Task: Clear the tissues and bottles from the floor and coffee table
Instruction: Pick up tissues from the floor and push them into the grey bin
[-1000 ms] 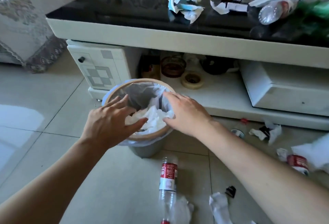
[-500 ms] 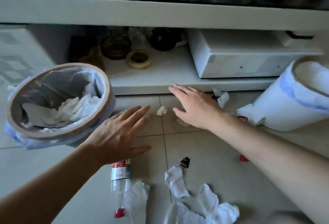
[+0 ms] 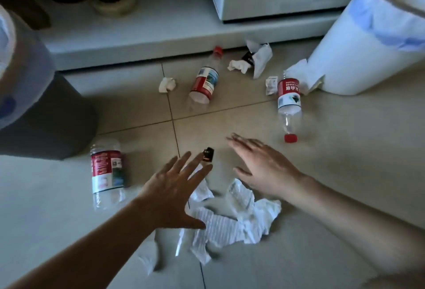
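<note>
Neither grip is holding anything: the left hand (image 3: 171,193) is hovering with fingers spread wide over the crumpled tissues (image 3: 232,216) on the floor (image 3: 333,162), and the right hand (image 3: 261,168) is reaching flat and open just beyond them. Going left to right, a dark lined bin (image 3: 46,114) is standing at the far left, a red-labelled bottle (image 3: 107,173) is lying beside it, a small dark scrap (image 3: 208,155) is sitting at the left fingertips, a second bottle (image 3: 205,81) and more tissue wads (image 3: 251,61) are lying near the lower shelf (image 3: 138,35) of the coffee table, a third bottle (image 3: 288,104) is lying against a white bin (image 3: 358,58). Gathering the big tissue clump probably works best by closing both hands inward from opposite sides, bunching it before lifting. Open tile is lying to the right and front; the shelf edge and both bins are crowding the back.
</note>
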